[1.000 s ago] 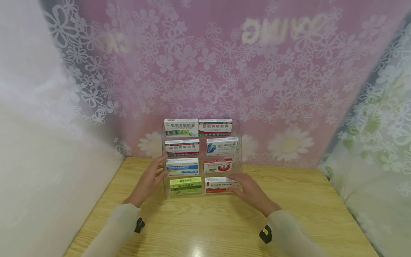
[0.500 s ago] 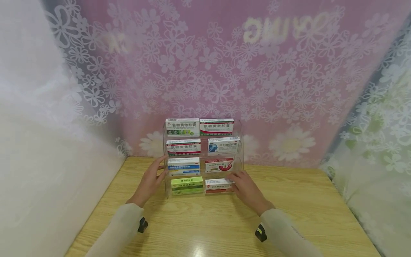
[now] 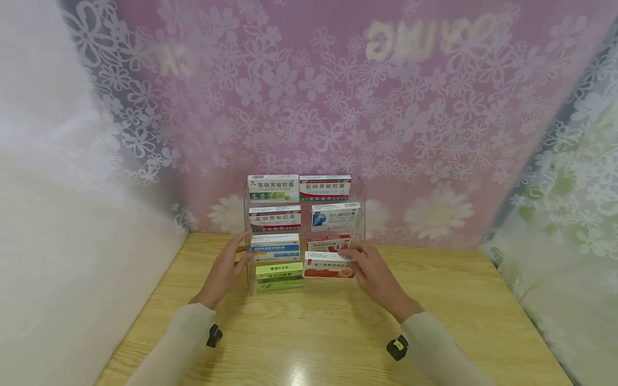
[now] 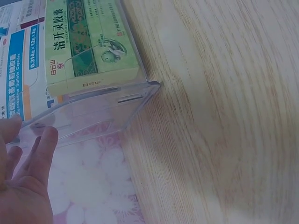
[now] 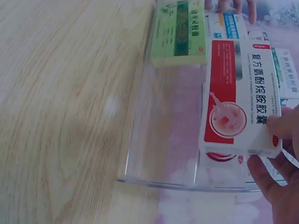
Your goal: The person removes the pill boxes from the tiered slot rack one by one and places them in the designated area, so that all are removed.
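A white medicine box with a red panel and a round picture is pinched at one end by the right hand, printed face outward, before the lower right of a rack, seemingly clear of its bottom tier. That transparent, four-tiered rack stands upright, the left hand at its left edge.

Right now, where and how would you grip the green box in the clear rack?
I'd pinch the green box by its upper right end, coming from above right: the bottom tier is open there, while the rack's side wall crowds its left end.
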Demonstrator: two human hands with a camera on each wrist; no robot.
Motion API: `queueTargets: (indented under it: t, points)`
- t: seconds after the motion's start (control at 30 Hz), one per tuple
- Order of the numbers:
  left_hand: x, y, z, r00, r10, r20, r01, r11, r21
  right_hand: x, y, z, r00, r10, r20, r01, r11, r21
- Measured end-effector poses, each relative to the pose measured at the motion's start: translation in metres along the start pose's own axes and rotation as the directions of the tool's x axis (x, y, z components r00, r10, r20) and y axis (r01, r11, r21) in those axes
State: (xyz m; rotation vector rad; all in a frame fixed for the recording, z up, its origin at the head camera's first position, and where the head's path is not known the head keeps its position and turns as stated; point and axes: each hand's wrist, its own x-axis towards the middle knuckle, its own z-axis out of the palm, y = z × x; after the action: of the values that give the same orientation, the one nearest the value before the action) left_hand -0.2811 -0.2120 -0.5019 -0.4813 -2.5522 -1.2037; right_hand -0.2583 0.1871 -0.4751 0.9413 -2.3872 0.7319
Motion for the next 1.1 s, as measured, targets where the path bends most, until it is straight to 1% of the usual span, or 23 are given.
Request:
queueTargets:
  t: [0.1,0.17,0.27,0.33,0.47,0.63,0.83,0.87,1.0,1.1]
  points:
    - [0.0,-0.001,0.0,1.0,-0.003,-0.001,0.003,1.0,-0.002,-0.004,-0.008,0.0,0.994,0.063,0.094,-0.069,0.996,0.063]
    - [0.001,0.0,0.0,1.0,-0.009,0.002,0.009,1.0,-0.006,-0.009,-0.012,0.003,0.979,0.097,0.18,-0.116,0.988,0.099]
    - [0.002,-0.001,0.0,1.0,-0.013,0.005,0.013,1.0,-0.005,-0.019,-0.014,0.013,0.95,0.123,0.287,-0.165,0.978,0.126]
    - [0.002,-0.001,0.0,1.0,-0.016,0.008,0.016,1.0,-0.002,-0.024,-0.015,0.021,0.932,0.136,0.335,-0.193,0.971,0.142]
    - [0.001,0.0,-0.001,1.0,-0.016,0.008,0.016,1.0,0.005,-0.031,-0.014,0.035,0.904,0.166,0.395,-0.252,0.951,0.178]
    - [0.001,0.002,-0.001,1.0,-0.007,0.011,0.007,1.0,-0.009,-0.037,-0.009,0.05,0.87,0.208,0.448,-0.315,0.932,0.179]
    - [0.001,-0.001,0.0,1.0,-0.022,0.016,0.022,1.0,-0.01,-0.044,-0.006,0.067,0.867,0.258,0.426,-0.337,0.934,0.119]
    - [0.001,-0.001,0.0,1.0,-0.025,0.017,0.025,1.0,-0.009,-0.045,-0.006,0.069,0.87,0.262,0.418,-0.334,0.936,0.108]
    - [0.001,0.002,-0.002,1.0,-0.026,0.016,0.026,1.0,-0.008,-0.048,-0.006,0.074,0.866,0.278,0.415,-0.344,0.935,0.091]
    - [0.001,0.003,-0.002,0.999,-0.028,0.019,0.029,1.0,-0.006,-0.048,-0.006,0.074,0.854,0.307,0.42,-0.375,0.923,0.088]
